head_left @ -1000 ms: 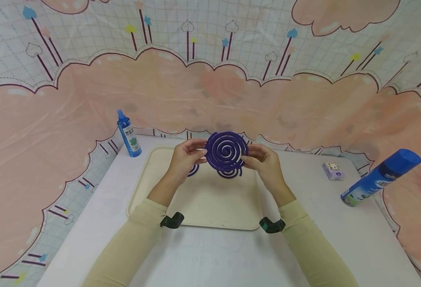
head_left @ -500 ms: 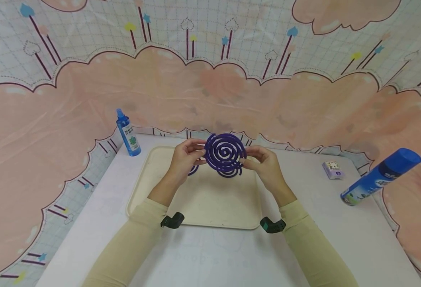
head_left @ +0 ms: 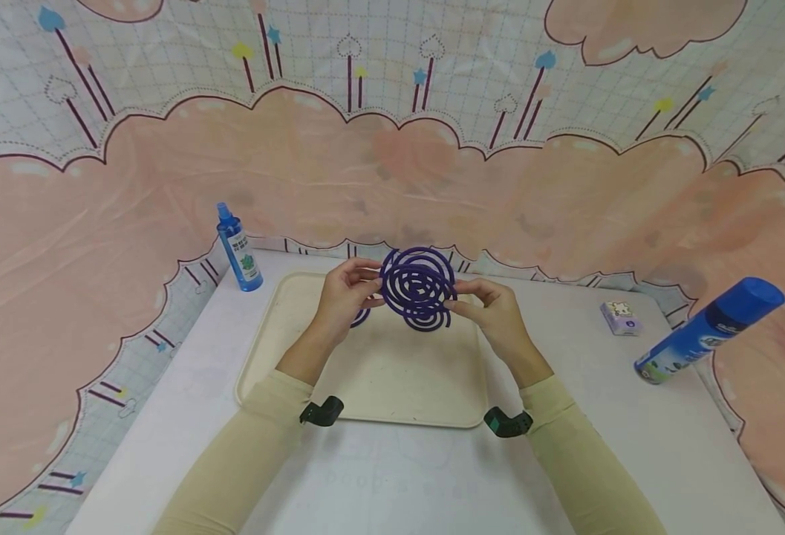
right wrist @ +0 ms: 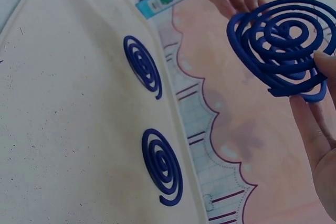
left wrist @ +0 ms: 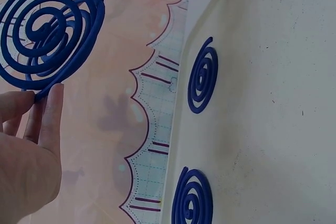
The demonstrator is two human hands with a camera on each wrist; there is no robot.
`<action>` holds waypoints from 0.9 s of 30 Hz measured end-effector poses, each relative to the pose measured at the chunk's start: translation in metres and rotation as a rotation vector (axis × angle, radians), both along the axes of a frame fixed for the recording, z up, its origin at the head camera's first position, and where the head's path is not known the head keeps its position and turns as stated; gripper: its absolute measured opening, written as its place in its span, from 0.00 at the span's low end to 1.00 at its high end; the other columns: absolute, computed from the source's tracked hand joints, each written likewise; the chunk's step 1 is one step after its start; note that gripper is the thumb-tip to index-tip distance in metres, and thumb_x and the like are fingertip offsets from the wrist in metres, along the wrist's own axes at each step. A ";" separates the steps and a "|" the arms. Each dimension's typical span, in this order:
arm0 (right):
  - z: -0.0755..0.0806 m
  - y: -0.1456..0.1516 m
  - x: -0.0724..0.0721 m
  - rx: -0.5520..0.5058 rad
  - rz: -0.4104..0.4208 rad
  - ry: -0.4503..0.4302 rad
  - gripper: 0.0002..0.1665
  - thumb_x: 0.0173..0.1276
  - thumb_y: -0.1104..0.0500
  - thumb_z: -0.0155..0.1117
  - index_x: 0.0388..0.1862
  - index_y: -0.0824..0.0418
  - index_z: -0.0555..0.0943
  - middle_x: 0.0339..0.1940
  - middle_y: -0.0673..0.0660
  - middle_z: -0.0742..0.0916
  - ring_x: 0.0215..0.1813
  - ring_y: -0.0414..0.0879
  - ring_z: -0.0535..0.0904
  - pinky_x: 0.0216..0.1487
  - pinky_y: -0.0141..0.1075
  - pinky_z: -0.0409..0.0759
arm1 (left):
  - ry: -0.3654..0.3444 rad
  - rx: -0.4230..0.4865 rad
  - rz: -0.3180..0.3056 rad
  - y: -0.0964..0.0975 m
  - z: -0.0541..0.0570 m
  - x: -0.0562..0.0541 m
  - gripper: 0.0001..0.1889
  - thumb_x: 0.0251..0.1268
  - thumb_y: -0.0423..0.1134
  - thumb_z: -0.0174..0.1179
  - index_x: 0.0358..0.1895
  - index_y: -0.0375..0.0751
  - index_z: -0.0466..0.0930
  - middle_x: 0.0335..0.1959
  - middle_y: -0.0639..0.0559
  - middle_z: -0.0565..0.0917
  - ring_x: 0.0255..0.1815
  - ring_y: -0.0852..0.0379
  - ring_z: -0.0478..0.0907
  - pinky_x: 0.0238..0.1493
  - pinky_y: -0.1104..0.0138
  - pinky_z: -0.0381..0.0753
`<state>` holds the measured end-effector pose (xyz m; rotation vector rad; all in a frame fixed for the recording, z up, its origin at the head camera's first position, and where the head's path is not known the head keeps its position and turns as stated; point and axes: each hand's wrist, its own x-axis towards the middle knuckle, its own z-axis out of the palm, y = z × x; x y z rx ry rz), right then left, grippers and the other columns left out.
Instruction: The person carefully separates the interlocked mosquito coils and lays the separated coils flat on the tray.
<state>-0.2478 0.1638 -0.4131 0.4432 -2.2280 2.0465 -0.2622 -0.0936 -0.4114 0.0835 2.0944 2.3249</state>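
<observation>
A pair of dark blue-purple mosquito coils (head_left: 419, 260), interlocked and partly spread apart, is held up above the far side of the cream tray (head_left: 392, 394). My left hand (head_left: 340, 301) pinches their left edge between thumb and fingers. On the opposite edge, my right hand (head_left: 499, 312) pinches with thumb and fingertips. In the left wrist view the spirals of the held coils (left wrist: 73, 24) overlap at an angle. Two more coils lie flat on the tray, as the right wrist view shows: one coil (right wrist: 142, 66) and another coil (right wrist: 163, 166). Both are partly hidden in the head view.
At the back left stands a blue spray bottle (head_left: 240, 249). To the right are a small purple-white box (head_left: 621, 318) and a tall blue aerosol can (head_left: 706, 331). The white table (head_left: 392, 483) runs back to a patterned cloth (head_left: 432, 193).
The held coils have parted further: their spirals lined up a second ago and now cross, one tilting away from the other. My right hand has shifted slightly left; my left hand stays about still.
</observation>
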 end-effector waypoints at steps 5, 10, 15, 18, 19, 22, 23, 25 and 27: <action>-0.001 0.000 0.000 -0.008 0.020 0.004 0.18 0.63 0.74 0.69 0.38 0.50 0.88 0.43 0.34 0.90 0.62 0.33 0.81 0.86 0.55 0.52 | 0.003 -0.017 0.018 0.001 0.000 -0.001 0.16 0.71 0.25 0.57 0.59 0.33 0.77 0.42 0.51 0.81 0.39 0.61 0.83 0.48 0.57 0.91; -0.002 -0.001 0.001 -0.013 0.024 0.014 0.12 0.64 0.71 0.70 0.40 0.55 0.88 0.50 0.37 0.90 0.67 0.37 0.79 0.87 0.52 0.53 | 0.012 -0.002 0.017 0.001 0.001 -0.001 0.20 0.69 0.22 0.58 0.62 0.35 0.75 0.39 0.53 0.82 0.37 0.63 0.84 0.42 0.64 0.92; -0.001 0.000 0.001 0.032 -0.059 -0.004 0.11 0.67 0.65 0.71 0.47 0.66 0.86 0.51 0.39 0.89 0.64 0.35 0.80 0.78 0.40 0.72 | 0.041 -0.011 -0.020 0.002 -0.001 -0.002 0.24 0.66 0.20 0.58 0.65 0.33 0.75 0.37 0.56 0.83 0.37 0.65 0.84 0.40 0.68 0.91; -0.001 0.000 0.000 -0.002 -0.068 -0.033 0.12 0.68 0.65 0.70 0.49 0.67 0.85 0.47 0.42 0.88 0.56 0.35 0.84 0.58 0.35 0.87 | 0.055 -0.025 -0.039 0.002 -0.003 -0.002 0.21 0.67 0.21 0.58 0.62 0.29 0.78 0.38 0.54 0.83 0.38 0.65 0.84 0.41 0.69 0.91; -0.001 0.000 0.000 -0.023 -0.065 -0.042 0.12 0.67 0.66 0.70 0.49 0.69 0.85 0.45 0.43 0.88 0.53 0.36 0.85 0.53 0.34 0.89 | 0.059 -0.029 -0.042 0.002 -0.004 -0.002 0.20 0.67 0.21 0.58 0.62 0.28 0.78 0.38 0.54 0.83 0.38 0.65 0.84 0.41 0.69 0.91; -0.002 0.000 0.000 -0.060 -0.067 -0.058 0.14 0.67 0.67 0.70 0.50 0.73 0.83 0.40 0.42 0.89 0.47 0.37 0.87 0.47 0.32 0.90 | 0.068 -0.032 -0.048 0.002 -0.004 -0.001 0.19 0.67 0.21 0.60 0.61 0.28 0.78 0.39 0.52 0.83 0.38 0.65 0.84 0.42 0.69 0.91; -0.002 0.000 0.000 -0.058 -0.074 -0.061 0.16 0.67 0.67 0.70 0.51 0.74 0.82 0.39 0.41 0.89 0.45 0.36 0.87 0.46 0.32 0.90 | 0.069 -0.036 -0.049 0.002 -0.004 0.000 0.19 0.68 0.22 0.60 0.61 0.28 0.78 0.39 0.52 0.83 0.38 0.65 0.84 0.42 0.68 0.91; -0.002 0.000 0.000 -0.056 -0.088 -0.067 0.18 0.68 0.67 0.69 0.53 0.76 0.81 0.37 0.39 0.90 0.43 0.35 0.88 0.45 0.32 0.90 | 0.072 -0.042 -0.052 0.002 -0.004 0.001 0.19 0.68 0.22 0.61 0.61 0.28 0.78 0.39 0.53 0.82 0.39 0.65 0.84 0.43 0.68 0.91; -0.001 0.000 0.000 -0.057 -0.098 -0.074 0.19 0.68 0.68 0.68 0.54 0.77 0.80 0.36 0.38 0.90 0.41 0.34 0.88 0.44 0.32 0.90 | 0.073 -0.041 -0.055 0.003 -0.003 0.002 0.19 0.68 0.22 0.61 0.61 0.28 0.78 0.39 0.53 0.82 0.39 0.65 0.84 0.43 0.67 0.91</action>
